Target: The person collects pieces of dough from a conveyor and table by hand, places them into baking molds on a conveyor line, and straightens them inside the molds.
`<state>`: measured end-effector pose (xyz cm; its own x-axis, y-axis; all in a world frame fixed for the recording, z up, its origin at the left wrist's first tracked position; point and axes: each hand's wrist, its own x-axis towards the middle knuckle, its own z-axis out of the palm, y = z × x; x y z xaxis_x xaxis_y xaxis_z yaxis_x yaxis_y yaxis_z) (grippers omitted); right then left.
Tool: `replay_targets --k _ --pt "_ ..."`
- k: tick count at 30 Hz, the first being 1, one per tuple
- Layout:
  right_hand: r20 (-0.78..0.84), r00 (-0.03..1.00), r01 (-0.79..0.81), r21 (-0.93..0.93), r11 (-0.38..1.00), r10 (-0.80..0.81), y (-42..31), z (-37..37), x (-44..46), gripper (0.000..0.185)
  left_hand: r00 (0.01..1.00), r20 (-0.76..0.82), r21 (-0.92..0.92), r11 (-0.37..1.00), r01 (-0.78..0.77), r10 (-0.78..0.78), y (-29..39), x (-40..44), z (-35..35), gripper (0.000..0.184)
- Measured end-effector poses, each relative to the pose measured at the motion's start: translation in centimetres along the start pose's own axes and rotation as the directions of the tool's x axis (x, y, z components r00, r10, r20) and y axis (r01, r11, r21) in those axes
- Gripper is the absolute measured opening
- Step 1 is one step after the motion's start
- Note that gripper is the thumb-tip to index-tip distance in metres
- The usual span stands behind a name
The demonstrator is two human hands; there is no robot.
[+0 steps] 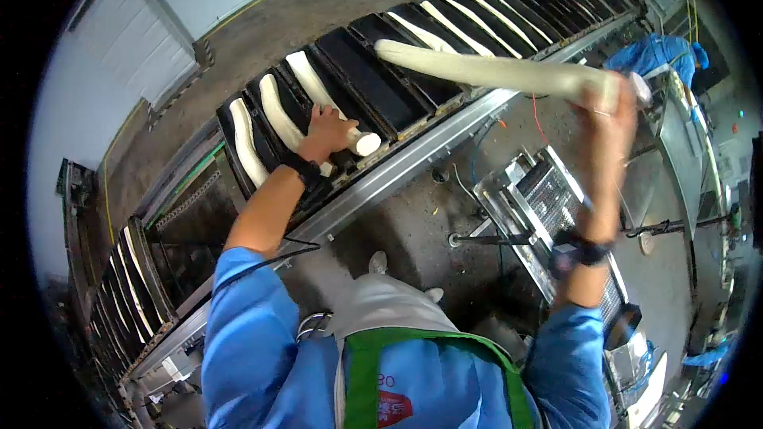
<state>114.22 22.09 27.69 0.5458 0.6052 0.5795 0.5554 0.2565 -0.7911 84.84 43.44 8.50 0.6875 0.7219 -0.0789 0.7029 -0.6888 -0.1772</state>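
My left hand (330, 131) has its fingers curled over the lower part of a long pale dough roll (308, 78). That roll lies along a black pan, with its blunt round end at the pan's near edge. My right hand (610, 115), smeared by motion, is closed round the right end of another dough roll (485, 70). This one is held up over the pans, its far end reaching left above a bare black pan (369, 79). Left of my left hand, two more dough rolls (280, 115) (248, 143) lie in neighbouring pans.
A metal-railed conveyor (429, 131) carries the row of black pans, several with dough rolls (457, 28) further right. Further pans (131, 278) stand lower left. A metal frame with a mesh belt (556, 199) stands at right. A person in blue (656, 56) bends at upper right.
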Motion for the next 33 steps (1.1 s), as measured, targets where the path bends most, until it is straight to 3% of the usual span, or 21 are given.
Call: replay_targets --k 1,3,4,5,7,8,11,13,15,16,18,19,20,21,22,24,25,26,27,28,33 --pt "-0.007 0.997 0.077 -0.215 0.974 -0.08 1.3 4.3 -0.5 0.027 0.999 0.033 0.013 0.999 0.04 -0.041 -0.2 0.0 0.4 0.038" --pt "0.237 0.971 0.07 -0.134 0.988 -0.037 7.4 12.6 -3.6 0.033 0.997 0.032 0.051 0.996 0.073 -0.075 -0.9 0.0 0.9 0.036" --pt "0.482 0.861 0.18 0.013 0.984 -0.164 10.2 15.8 -5.1 0.044 0.995 0.035 0.096 0.991 0.095 -0.098 -0.8 -0.5 1.3 0.034" --pt "0.743 0.653 0.347 -0.122 0.93 -0.146 14.0 18.2 -7.1 0.051 0.994 0.046 0.096 0.991 0.091 -0.096 -1.2 -1.4 1.3 0.034" --pt "0.755 0.654 0.243 -0.281 0.928 0.057 11.6 19.4 -9.4 0.049 0.988 -0.058 -0.024 0.989 0.145 -0.146 -3.4 -2.3 1.3 0.029" --pt "0.727 0.686 0.218 -0.184 0.958 -0.017 11.5 19.0 -9.4 0.046 0.968 -0.196 -0.01 0.988 0.157 -0.156 -3.8 -2.8 1.1 0.029" --pt "0.717 0.687 0.275 -0.107 0.955 -0.117 12.3 14.7 -10.1 0.038 0.978 -0.099 0.146 0.969 0.198 -0.185 -4.4 -3.2 0.2 0.039" --pt "0.697 0.714 0.247 -0.167 0.954 -0.063 13.9 10.1 -11.9 0.036 0.946 -0.311 0.167 0.974 0.151 -0.093 -5.9 -3.5 3.5 0.027" --pt "0.757 0.639 0.269 -0.389 0.881 0.139 16.0 4.2 -13.7 0.035 0.986 -0.118 0.045 0.992 0.121 -0.115 -6.3 -5.2 4.0 0.03" --pt "0.722 0.669 0.239 -0.436 0.868 0.178 17.2 1.3 -14.7 0.035 0.951 -0.298 0.048 0.996 -0.073 0.084 -9.1 -6.2 7.6 0.031" --pt "0.614 0.664 0.112 -0.647 0.754 0.428 19.2 -7.1 -18.3 0.034 0.928 -0.224 -0.052 0.947 -0.318 0.299 -9.3 -8.7 4.9 0.028" --pt "0.539 0.665 0.063 -0.73 0.68 0.517 19.9 -10.9 -20.2 0.034 0.988 0.011 -0.251 0.956 -0.149 0.157 -9.0 -9.5 3.9 0.024" --pt "0.441 0.663 -0.026 -0.794 0.607 0.606 20.3 -14.0 -22.0 0.034 0.971 -0.118 -0.35 0.906 -0.237 0.208 -11.1 -10.7 5.7 0.02" --pt "0.338 0.645 -0.117 -0.843 0.526 0.685 20.3 -17.2 -23.6 0.033 0.973 0.216 -0.444 0.896 0.019 0.086 -11.4 -11.3 4.0 0.018" --pt "0.203 0.649 -0.192 -0.889 0.416 0.733 20.5 -20.2 -23.8 0.037 0.973 0.163 -0.778 0.628 0.025 0.163 -17.6 -8.8 9.6 0.016" --pt "0.041 0.666 -0.276 -0.914 0.297 0.745 21.5 -26.3 -27.1 0.045 0.989 0.115 -0.766 0.626 0.145 -0.089 -14.5 -8.7 8.1 0.024" --pt "-0.086 0.657 -0.307 -0.938 0.162 0.749 22.1 -28.4 -28.5 0.049 0.975 -0.008 -0.445 0.874 0.194 -0.22 -13.8 -8.9 8.3 0.031" --pt "-0.189 0.61 -0.352 -0.935 0.05 0.769 21.4 -30.4 -29.0 0.05 0.982 -0.071 -0.615 0.782 0.095 -0.176 -14.2 -9.8 9.0 0.035" --pt "-0.275 0.564 -0.381 -0.923 -0.05 0.778 20.9 -32.3 -29.0 0.05 0.978 -0.204 -0.251 0.968 -0.019 -0.034 -23.9 -9.3 17.4 0.032" --pt "-0.349 0.578 -0.419 -0.903 -0.099 0.738 21.1 -34.1 -29.7 0.051 0.975 -0.124 -0.491 0.865 0.103 -0.186 -20.6 -11.7 13.8 0.033" --pt "-0.544 0.473 -0.381 -0.836 -0.395 0.693 25.6 -42.7 -31.4 0.047 0.931 0.201 -0.696 0.625 0.354 -0.303 -12.8 -13.2 5.7 0.037"
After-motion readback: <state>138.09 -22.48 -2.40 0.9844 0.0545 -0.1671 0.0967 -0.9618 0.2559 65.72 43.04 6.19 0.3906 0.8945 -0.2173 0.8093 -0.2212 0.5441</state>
